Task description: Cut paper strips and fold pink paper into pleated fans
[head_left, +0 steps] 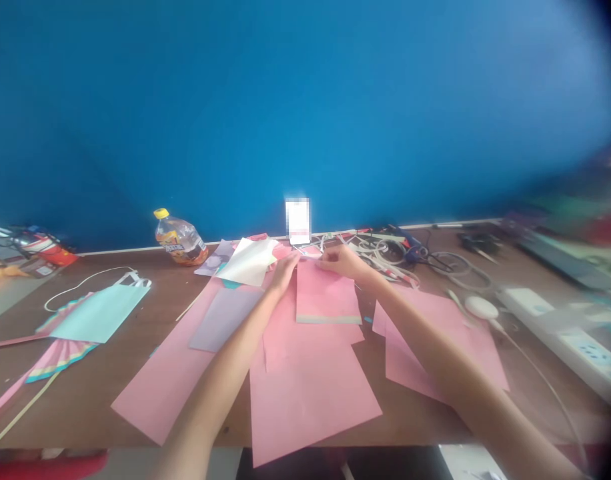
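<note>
A small pink sheet of paper [329, 293] with a pale strip along its near edge lies in front of me, over larger pink sheets [310, 393]. My left hand [285, 271] is closed at its upper left corner, fingertips pressed together on the paper. At its far edge, towards the right, my right hand [343, 261] pinches the sheet with bent fingers. Fine detail between the fingertips is too small to make out. Just beyond both hands stands a bright upright phone-like screen [298, 221], its picture blurred out.
Left of my hands are a white sheet [248, 261], a lilac sheet [224, 320] and a tilted bottle with yellow cap [180, 240]. A light-blue paper piece [103, 312] lies farther left. Tangled cables [385, 252], pink sheets [445, 333] and a power strip [560, 337] occupy the right.
</note>
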`<control>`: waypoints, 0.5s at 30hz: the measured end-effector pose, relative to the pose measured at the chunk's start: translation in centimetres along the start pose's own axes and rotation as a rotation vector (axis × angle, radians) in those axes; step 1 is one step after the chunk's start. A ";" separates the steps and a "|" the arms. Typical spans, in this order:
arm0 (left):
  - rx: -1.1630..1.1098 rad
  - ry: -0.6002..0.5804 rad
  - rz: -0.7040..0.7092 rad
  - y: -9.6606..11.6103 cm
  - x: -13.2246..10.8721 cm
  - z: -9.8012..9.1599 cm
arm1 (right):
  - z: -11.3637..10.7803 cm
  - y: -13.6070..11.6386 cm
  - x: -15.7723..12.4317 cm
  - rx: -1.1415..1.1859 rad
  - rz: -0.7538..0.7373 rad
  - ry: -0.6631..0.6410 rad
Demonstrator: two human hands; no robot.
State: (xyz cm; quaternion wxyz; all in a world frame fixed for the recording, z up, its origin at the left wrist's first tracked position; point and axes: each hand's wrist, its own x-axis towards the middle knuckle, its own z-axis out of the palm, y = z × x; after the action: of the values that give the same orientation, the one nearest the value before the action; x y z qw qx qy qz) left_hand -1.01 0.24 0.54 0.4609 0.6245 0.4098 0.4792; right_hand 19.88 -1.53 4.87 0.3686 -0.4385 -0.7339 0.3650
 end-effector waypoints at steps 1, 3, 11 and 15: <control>0.000 -0.013 0.003 0.0 0.0 0.0 | 0.0 0.0 0.0 -0.005 0.005 0.002; -0.006 -0.038 0.012 -0.1 -0.1 0.0 | -0.1 0.2 0.0 -0.018 0.013 0.003; 0.017 -0.072 0.055 -0.3 0.1 0.0 | 0.0 0.6 0.3 -0.076 0.012 0.009; 0.046 -0.070 0.056 -0.5 0.2 0.2 | 0.5 0.5 0.3 0.016 0.103 -0.028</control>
State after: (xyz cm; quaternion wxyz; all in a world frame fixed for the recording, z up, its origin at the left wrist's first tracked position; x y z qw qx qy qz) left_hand -0.86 0.50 0.12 0.4468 0.6624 0.3867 0.4605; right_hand 19.56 -1.21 4.29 0.3428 -0.4676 -0.7124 0.3954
